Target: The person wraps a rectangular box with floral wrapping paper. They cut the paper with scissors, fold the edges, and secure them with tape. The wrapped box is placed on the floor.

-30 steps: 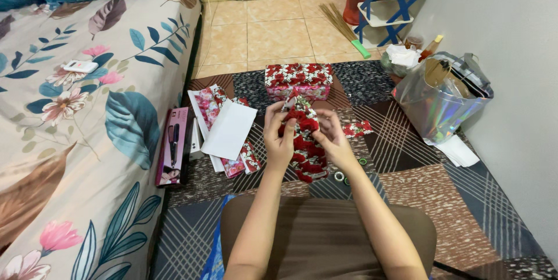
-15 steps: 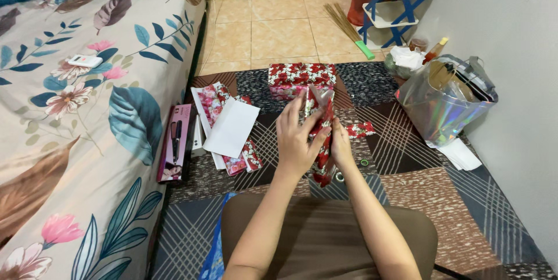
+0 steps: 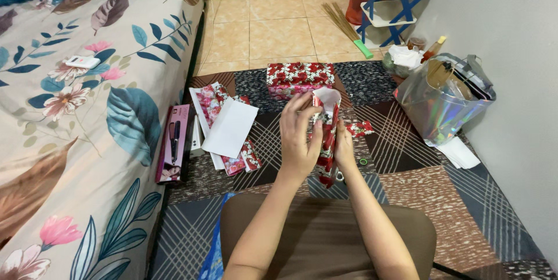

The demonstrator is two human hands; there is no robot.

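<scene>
Hands: both are raised over the patterned floor mat (image 3: pixel 407 193), clasped around one small parcel.
Left hand (image 3: pixel 299 137): fingers curled closed round the left side of the red floral wrapped parcel (image 3: pixel 327 140), thumb and fingertips pinching the paper near its top edge.
Right hand (image 3: pixel 344 151): mostly hidden behind the parcel; its fingers are wrapped shut on the right side, lower down.
Parcel position: held upright between the two palms, above the person's lap, with a white inner flap (image 3: pixel 329 97) showing at its open upper end.
Beyond the hands: a wrapped box (image 3: pixel 300 78) in the same red floral paper lies on the mat, just past the parcel.
Left of the hands: a loose pile of wrapping sheets (image 3: pixel 226 129) topped with white paper, and beside it a long pink carton (image 3: pixel 172 143) against the bed (image 3: pixel 75 111).
Right of the hands: a paper scrap (image 3: pixel 361 128) near the right wrist; farther off, a shiny iridescent bag (image 3: pixel 444 103) stands by the wall.
Near the right forearm: a small roll of tape (image 3: pixel 363 161) on the mat.
Obstruction: nothing lies between the hands and the parcel.
</scene>
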